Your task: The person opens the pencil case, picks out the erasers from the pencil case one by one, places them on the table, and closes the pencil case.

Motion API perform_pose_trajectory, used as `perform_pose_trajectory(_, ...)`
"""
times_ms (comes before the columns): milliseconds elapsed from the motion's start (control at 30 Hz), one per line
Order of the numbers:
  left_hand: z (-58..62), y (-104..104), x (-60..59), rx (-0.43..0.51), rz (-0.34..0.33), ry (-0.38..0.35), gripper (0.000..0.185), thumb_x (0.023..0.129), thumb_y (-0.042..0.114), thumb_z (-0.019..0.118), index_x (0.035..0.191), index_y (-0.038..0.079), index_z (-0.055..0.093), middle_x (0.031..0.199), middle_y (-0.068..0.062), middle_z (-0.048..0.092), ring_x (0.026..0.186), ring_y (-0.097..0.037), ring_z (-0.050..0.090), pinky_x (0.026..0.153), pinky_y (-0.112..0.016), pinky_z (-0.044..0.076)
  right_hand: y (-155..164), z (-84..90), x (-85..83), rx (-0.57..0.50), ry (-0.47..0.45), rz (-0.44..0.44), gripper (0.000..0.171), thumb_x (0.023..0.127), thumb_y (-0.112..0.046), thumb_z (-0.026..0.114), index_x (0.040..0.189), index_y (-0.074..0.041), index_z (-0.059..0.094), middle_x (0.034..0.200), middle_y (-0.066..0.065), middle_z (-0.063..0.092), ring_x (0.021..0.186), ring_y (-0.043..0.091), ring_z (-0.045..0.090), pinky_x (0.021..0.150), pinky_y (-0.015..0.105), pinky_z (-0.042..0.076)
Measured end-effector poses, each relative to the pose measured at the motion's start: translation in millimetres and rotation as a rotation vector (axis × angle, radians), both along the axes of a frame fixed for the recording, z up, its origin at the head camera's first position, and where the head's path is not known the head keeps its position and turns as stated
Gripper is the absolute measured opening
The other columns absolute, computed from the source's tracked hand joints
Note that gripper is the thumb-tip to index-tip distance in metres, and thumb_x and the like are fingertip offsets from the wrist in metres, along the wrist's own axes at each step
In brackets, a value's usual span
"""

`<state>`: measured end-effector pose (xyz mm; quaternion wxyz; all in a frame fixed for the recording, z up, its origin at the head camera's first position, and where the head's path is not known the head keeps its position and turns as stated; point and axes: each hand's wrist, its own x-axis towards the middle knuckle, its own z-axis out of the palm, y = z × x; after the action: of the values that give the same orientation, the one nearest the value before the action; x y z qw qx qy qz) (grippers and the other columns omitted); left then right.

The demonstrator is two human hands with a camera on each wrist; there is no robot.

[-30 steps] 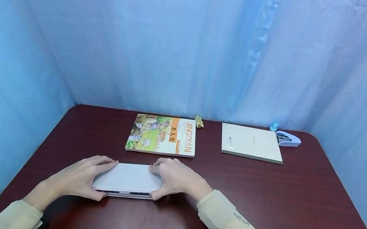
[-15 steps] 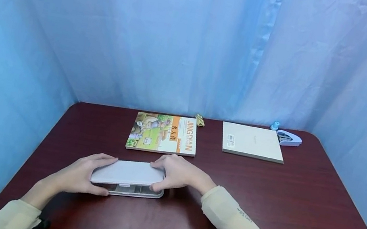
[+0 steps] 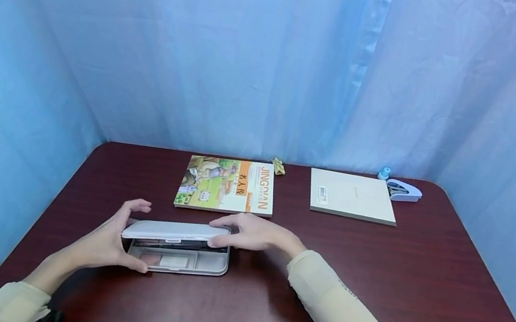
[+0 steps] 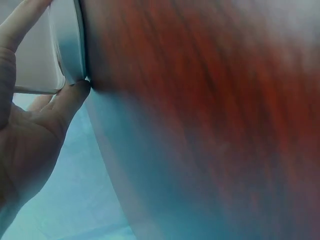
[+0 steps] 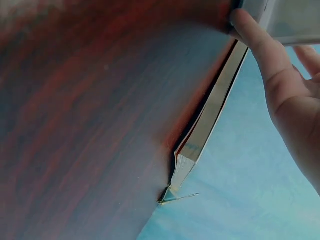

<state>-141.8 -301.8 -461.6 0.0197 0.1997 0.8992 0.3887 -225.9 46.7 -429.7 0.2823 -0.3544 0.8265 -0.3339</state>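
A white pencil case [image 3: 177, 236] lies on the table in front of me with its lid [image 3: 183, 229] tilted up, hinged at the far side. Inside, a white block [image 3: 174, 262] and a brownish block [image 3: 151, 259] sit in a front compartment, with dark slender things behind them under the lid. My left hand [image 3: 101, 240] curls about the case's left end, thumb at the front corner of the base, fingers raised behind the lid. With thumb and fingers my right hand [image 3: 252, 233] pinches the lid's right end. Both wrist views show the thumbs close at the case.
Behind the case lies a picture-covered book [image 3: 228, 184], with a small yellowish clip-like thing [image 3: 278, 166] at its far corner. Further right are a cream book [image 3: 352, 196], a white stapler-like tool [image 3: 404, 191] and a small blue object [image 3: 384, 173]. Blue curtains [image 3: 235, 53] enclose the table [image 3: 371, 284].
The lid has swung from nearly closed to well raised, uncovering the compartments. My right hand has risen slightly with the lid, and my left fingers have lifted off its top.
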Motion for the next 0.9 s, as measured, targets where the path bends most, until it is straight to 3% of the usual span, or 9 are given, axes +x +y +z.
perform_pose_trajectory(133, 0.8, 0.5, 0.7, 0.053, 0.019, 0.007, 0.129, 0.059, 0.032, 0.101, 0.151, 0.007, 0.013, 0.146, -0.019, 0.030, 0.122, -0.038, 0.053, 0.095, -0.016, 0.041, 1.0, 2.0, -2.1, -0.078, -0.159, -0.051, 0.057, 0.092, -0.052, 0.070, 0.141, -0.024, 0.061, 0.141, -0.007, 0.055, 0.111, 0.004, 0.061, 0.085, 0.029, 0.058)
perform_pose_trajectory(267, -0.9, -1.0, -0.5, 0.097, -0.005, -0.006, 0.130, 0.061, 0.025, 0.101, 0.151, 0.008, 0.008, 0.142, -0.019, 0.033, 0.124, -0.039, 0.050, 0.102, -0.040, 0.049, -1.1, 0.1, -5.0, -0.143, -0.232, -0.123, 0.057, 0.096, -0.055, 0.063, 0.140, -0.020, 0.061, 0.138, -0.003, 0.058, 0.119, 0.012, 0.059, 0.083, 0.033, 0.059)
perform_pose_trajectory(367, -4.1, -1.9, -0.2, 0.128, -0.034, -0.035, 0.131, 0.064, 0.020, 0.100, 0.152, 0.010, 0.004, 0.140, -0.019, 0.034, 0.125, -0.042, 0.052, 0.097, -0.061, 0.047, -3.8, -1.8, -6.8, -0.173, -0.281, -0.191, 0.063, 0.098, -0.061, 0.054, 0.142, -0.017, 0.059, 0.141, 0.003, 0.056, 0.122, 0.022, 0.061, 0.083, 0.036, 0.060)
perform_pose_trajectory(467, -6.6, -1.4, 1.2, 0.134, -0.035, -0.047, 0.138, 0.065, 0.019, 0.099, 0.157, 0.017, -0.004, 0.142, -0.021, 0.034, 0.125, -0.046, 0.052, 0.098, -0.059, 0.046, -5.7, -2.5, -8.1, -0.179, -0.310, -0.251, 0.068, 0.099, -0.065, 0.049, 0.145, -0.015, 0.056, 0.147, 0.007, 0.051, 0.118, 0.029, 0.064, 0.082, 0.038, 0.061)
perform_pose_trajectory(633, -7.1, -1.9, 2.3, 0.131, -0.019, -0.060, 0.152, 0.065, 0.020, 0.099, 0.158, 0.033, -0.020, 0.146, -0.026, 0.026, 0.126, -0.046, 0.052, 0.099, -0.059, 0.045, -9.4, -6.1, -12.7, -0.214, -0.359, -0.343, 0.075, 0.099, -0.066, 0.048, 0.151, -0.012, 0.048, 0.152, 0.014, 0.045, 0.105, 0.028, 0.070, 0.076, 0.041, 0.062)
perform_pose_trajectory(767, -6.1, -2.3, 1.5, 0.126, -0.015, -0.068, 0.154, 0.065, 0.021, 0.099, 0.158, 0.036, -0.022, 0.145, -0.025, 0.025, 0.126, -0.044, 0.053, 0.100, -0.061, 0.044, -11.1, -9.3, -17.0, -0.242, -0.408, -0.412, 0.078, 0.099, -0.066, 0.047, 0.157, -0.013, 0.039, 0.141, 0.022, 0.050, 0.095, 0.028, 0.072, 0.074, 0.042, 0.062)
perform_pose_trajectory(900, -4.7, -1.9, 0.3, 0.116, -0.004, -0.082, 0.153, 0.065, 0.022, 0.099, 0.158, 0.037, -0.022, 0.148, -0.025, 0.022, 0.126, -0.043, 0.053, 0.100, -0.061, 0.044, -10.6, -8.1, -18.9, -0.255, -0.442, -0.423, 0.073, 0.101, -0.064, 0.044, 0.155, -0.015, 0.038, 0.126, 0.023, 0.054, 0.094, 0.029, 0.073, 0.077, 0.044, 0.062)
